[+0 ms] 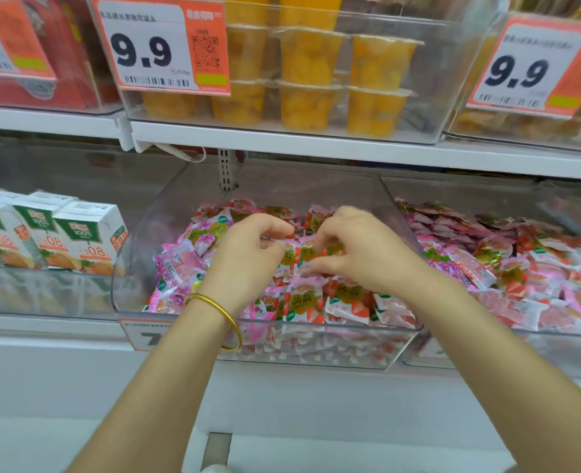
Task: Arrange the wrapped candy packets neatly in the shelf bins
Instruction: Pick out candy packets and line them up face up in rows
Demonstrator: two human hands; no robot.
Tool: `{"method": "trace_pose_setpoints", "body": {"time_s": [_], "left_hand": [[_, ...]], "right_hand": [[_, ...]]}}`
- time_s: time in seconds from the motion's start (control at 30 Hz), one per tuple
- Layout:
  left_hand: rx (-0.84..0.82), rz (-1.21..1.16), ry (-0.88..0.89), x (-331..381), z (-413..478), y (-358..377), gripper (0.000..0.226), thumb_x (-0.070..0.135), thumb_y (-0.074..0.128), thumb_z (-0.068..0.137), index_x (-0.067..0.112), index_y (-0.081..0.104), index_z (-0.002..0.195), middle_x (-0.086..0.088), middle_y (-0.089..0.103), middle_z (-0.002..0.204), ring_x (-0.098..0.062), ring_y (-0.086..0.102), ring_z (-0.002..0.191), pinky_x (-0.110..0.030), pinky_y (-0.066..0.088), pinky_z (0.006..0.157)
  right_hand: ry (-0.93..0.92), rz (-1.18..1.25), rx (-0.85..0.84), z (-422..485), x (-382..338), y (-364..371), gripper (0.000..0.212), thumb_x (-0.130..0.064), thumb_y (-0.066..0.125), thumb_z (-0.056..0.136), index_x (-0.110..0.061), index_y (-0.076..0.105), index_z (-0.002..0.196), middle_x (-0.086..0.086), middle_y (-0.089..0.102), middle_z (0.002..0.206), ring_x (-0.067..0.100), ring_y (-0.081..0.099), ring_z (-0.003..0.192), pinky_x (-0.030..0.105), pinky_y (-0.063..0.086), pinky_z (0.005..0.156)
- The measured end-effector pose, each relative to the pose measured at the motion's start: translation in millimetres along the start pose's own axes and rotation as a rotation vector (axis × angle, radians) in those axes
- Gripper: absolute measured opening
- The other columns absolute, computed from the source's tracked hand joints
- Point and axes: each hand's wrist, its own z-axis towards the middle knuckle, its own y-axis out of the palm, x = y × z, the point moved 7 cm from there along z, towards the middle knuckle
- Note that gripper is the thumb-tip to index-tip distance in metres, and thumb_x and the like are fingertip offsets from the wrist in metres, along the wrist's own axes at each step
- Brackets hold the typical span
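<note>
Both forearms are stretched into the middle clear bin (145, 233), where candy packets (347, 302) are piled. One candy packet (289, 258) on top is pinched by the left grip (248, 244); a second packet (308, 253) touching it is grasped by the right grip (354, 249). A gold bangle (229, 319) is worn on the left wrist. Juice cartons (84, 233) are seen beside the bin.

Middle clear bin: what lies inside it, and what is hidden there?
The bin holds a heap of pink-and-white wrapped candy packets with strawberry prints. The left hand and right hand reach into the heap and cover some packets. The floor beneath cannot be seen.
</note>
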Motion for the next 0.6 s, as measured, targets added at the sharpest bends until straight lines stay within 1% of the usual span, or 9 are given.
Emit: {"method": "trace_pose_setpoints", "body": {"time_s": [0.1, 0.2, 0.3, 0.37, 0.43, 0.47, 0.5, 0.57, 0.6], "left_hand": [[-0.006, -0.024, 0.047, 12.3, 2.6, 15.7, 0.022, 0.003, 0.054, 0.088, 0.021, 0.064, 0.094, 0.014, 0.06, 0.091, 0.003, 0.055, 0.076, 0.0, 0.042, 0.061], [-0.017, -0.05, 0.106, 29.6, 3.1, 39.8, 0.023, 0.003, 0.055, 0.087, 0.023, 0.065, 0.091, 0.018, 0.06, 0.088, 0.003, 0.056, 0.076, -0.001, 0.041, 0.062], [-0.048, -0.052, 0.216, 56.3, -0.9, 73.2, 0.023, 0.001, 0.055, 0.085, 0.021, 0.066, 0.092, 0.014, 0.063, 0.091, 0.007, 0.056, 0.08, 0.0, 0.039, 0.068], [-0.074, -0.009, 0.282, 71.3, -3.4, 98.6, 0.024, 0.001, 0.055, 0.085, 0.021, 0.066, 0.093, 0.007, 0.062, 0.095, 0.003, 0.056, 0.087, -0.002, 0.039, 0.073], [-0.091, 0.06, 0.341, 82.1, -3.9, 122.6, 0.025, 0.001, 0.056, 0.083, 0.022, 0.065, 0.092, 0.004, 0.058, 0.093, -0.001, 0.052, 0.086, -0.002, 0.035, 0.075], [-0.093, 0.101, 0.368, 85.9, -3.2, 133.0, 0.025, 0.001, 0.056, 0.082, 0.022, 0.065, 0.092, 0.004, 0.057, 0.092, -0.004, 0.051, 0.085, -0.003, 0.034, 0.076], [-0.09, 0.141, 0.388, 89.5, -2.0, 142.1, 0.024, 0.002, 0.057, 0.082, 0.022, 0.065, 0.092, 0.005, 0.058, 0.093, -0.007, 0.051, 0.087, -0.007, 0.034, 0.079], [-0.079, 0.209, 0.417, 95.4, 1.7, 155.9, 0.023, 0.005, 0.057, 0.082, 0.023, 0.065, 0.094, 0.006, 0.059, 0.098, -0.014, 0.052, 0.098, -0.023, 0.039, 0.089], [-0.075, 0.235, 0.43, 98.4, 3.3, 160.7, 0.023, 0.006, 0.056, 0.082, 0.023, 0.065, 0.095, 0.006, 0.06, 0.101, -0.017, 0.053, 0.102, -0.032, 0.041, 0.091]], "right_hand": [[0.011, 0.119, 0.129, -28.8, 17.1, -36.5, 0.01, -0.031, 0.071, 0.079, -0.026, 0.064, 0.085, -0.009, 0.047, 0.084, 0.003, 0.046, 0.071, 0.025, 0.037, 0.07], [0.085, 0.174, 0.279, -64.6, 48.2, -64.3, 0.011, -0.021, 0.072, 0.078, -0.027, 0.063, 0.078, -0.008, 0.053, 0.082, 0.005, 0.049, 0.07, 0.011, 0.036, 0.067], [0.275, 0.217, 0.391, -95.0, 106.1, -78.1, 0.013, -0.016, 0.071, 0.078, -0.027, 0.064, 0.076, -0.011, 0.054, 0.079, 0.007, 0.051, 0.065, 0.011, 0.037, 0.065], [0.409, 0.24, 0.438, -111.9, 146.6, -83.5, 0.015, -0.011, 0.068, 0.081, -0.025, 0.064, 0.076, -0.014, 0.057, 0.074, 0.001, 0.053, 0.063, 0.013, 0.038, 0.063], [0.508, 0.26, 0.456, -123.4, 178.6, -86.4, 0.013, -0.006, 0.065, 0.083, -0.019, 0.065, 0.079, -0.015, 0.056, 0.069, -0.002, 0.051, 0.059, 0.01, 0.036, 0.058], [0.543, 0.26, 0.444, -126.5, 190.4, -86.4, 0.014, -0.004, 0.064, 0.083, -0.018, 0.065, 0.08, -0.014, 0.055, 0.069, -0.001, 0.049, 0.058, 0.013, 0.036, 0.057], [0.566, 0.246, 0.423, -127.3, 199.9, -84.8, 0.015, -0.003, 0.064, 0.083, -0.018, 0.064, 0.081, -0.011, 0.056, 0.071, -0.001, 0.047, 0.059, 0.015, 0.036, 0.057], [0.582, 0.189, 0.372, -122.1, 214.3, -80.3, 0.015, -0.003, 0.063, 0.083, -0.018, 0.066, 0.082, -0.004, 0.061, 0.079, 0.0, 0.049, 0.062, 0.009, 0.036, 0.055], [0.589, 0.154, 0.346, -116.7, 220.4, -76.8, 0.015, -0.003, 0.063, 0.083, -0.017, 0.068, 0.085, -0.001, 0.064, 0.083, 0.004, 0.053, 0.066, 0.009, 0.037, 0.058]]}}
